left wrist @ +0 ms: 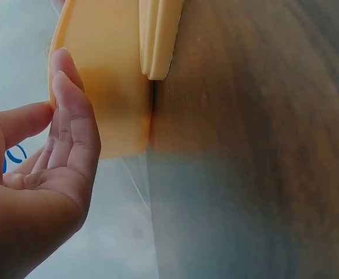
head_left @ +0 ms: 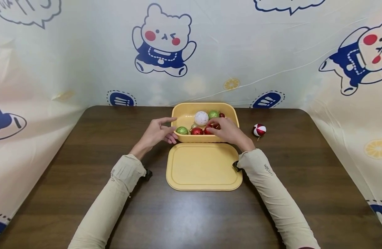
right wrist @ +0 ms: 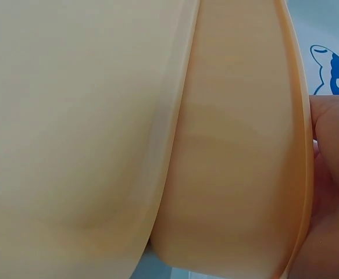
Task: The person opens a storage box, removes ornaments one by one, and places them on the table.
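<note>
A yellow plastic box (head_left: 195, 139) holds several Christmas baubles. Among them in the head view are a white bauble (head_left: 201, 118), a green bauble (head_left: 182, 130) at the left, another green bauble (head_left: 213, 114) behind and a red bauble (head_left: 197, 131). My left hand (head_left: 156, 133) touches the box's left end, its fingers spread along the rim and outer wall. Inside the right part, my right hand (head_left: 226, 129) pinches a red bauble (head_left: 208, 130), partly hidden by its thumb and fingers. The right wrist view shows only box walls and part of that hand.
Directly in front of the box lies its yellow lid (head_left: 204, 167) on the dark wooden table (head_left: 191, 218). A red-and-white bauble (head_left: 259, 130) sits to the box's right. A printed cloth (head_left: 209, 79) hangs behind the table.
</note>
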`<state>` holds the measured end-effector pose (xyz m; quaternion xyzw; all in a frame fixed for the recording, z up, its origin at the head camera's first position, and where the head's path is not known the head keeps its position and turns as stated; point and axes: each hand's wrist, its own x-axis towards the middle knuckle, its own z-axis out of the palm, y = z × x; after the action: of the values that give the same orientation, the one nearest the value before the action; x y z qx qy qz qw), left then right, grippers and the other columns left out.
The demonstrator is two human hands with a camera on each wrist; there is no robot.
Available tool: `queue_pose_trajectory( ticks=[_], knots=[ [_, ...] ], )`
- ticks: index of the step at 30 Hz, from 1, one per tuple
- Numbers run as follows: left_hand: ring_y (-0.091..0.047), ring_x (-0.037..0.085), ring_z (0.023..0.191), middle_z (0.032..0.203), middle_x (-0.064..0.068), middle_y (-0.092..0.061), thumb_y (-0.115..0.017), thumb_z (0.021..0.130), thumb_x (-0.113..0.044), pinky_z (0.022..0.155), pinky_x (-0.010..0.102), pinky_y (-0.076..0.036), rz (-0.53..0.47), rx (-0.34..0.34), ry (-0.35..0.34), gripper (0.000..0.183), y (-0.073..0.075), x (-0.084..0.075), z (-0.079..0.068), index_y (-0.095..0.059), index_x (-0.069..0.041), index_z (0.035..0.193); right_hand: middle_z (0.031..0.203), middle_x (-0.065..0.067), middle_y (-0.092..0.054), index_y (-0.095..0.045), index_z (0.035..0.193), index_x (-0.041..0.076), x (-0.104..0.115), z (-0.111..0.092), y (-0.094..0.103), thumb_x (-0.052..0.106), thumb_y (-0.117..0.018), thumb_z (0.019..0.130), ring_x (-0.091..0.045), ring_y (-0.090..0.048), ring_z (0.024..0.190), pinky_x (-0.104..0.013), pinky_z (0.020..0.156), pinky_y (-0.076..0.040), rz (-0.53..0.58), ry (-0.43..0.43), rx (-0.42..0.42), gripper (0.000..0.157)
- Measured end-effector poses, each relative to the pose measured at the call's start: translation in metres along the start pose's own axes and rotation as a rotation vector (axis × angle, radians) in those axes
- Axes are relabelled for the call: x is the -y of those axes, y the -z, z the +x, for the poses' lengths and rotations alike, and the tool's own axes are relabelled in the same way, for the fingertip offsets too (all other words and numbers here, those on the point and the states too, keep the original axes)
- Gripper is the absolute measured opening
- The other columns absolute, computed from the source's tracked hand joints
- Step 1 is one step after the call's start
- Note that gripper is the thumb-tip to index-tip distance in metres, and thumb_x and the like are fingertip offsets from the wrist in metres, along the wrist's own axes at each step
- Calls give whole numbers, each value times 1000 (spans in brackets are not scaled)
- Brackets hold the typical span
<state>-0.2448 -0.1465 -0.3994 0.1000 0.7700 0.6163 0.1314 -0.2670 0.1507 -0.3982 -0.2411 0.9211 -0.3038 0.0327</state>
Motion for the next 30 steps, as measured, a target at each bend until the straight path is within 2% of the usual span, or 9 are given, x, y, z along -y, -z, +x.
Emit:
queue_pose_trajectory(
  ticks=[13,20,30],
  knots=[
    [-71,25,64,87,27,-72,-58,101,-8,60,32,-61,-12,12,0,49,0,1,0,-45,-2,147,112,-7,-68,-69,119,9,-4,-5,3,24,-67,97,-24,-63,104,-40,93,-54,131,-26,-67,27],
    [-71,25,63,89,30,-71,-58,101,-7,60,32,-61,-17,14,7,49,-1,1,2,-45,-2,147,112,-11,-68,-67,120,4,-6,-7,7,20,-68,96,-27,-65,103,-42,94,-55,209,-18,-89,28],
    [-71,26,64,88,28,-71,-59,101,-9,61,33,-61,-20,6,1,49,0,1,1,-45,-3,148,114,-11,-68,-66,122,4,-9,-7,8,20,-69,96,-26,-65,103,-42,95,-54,233,21,-104,30]
  ],
)
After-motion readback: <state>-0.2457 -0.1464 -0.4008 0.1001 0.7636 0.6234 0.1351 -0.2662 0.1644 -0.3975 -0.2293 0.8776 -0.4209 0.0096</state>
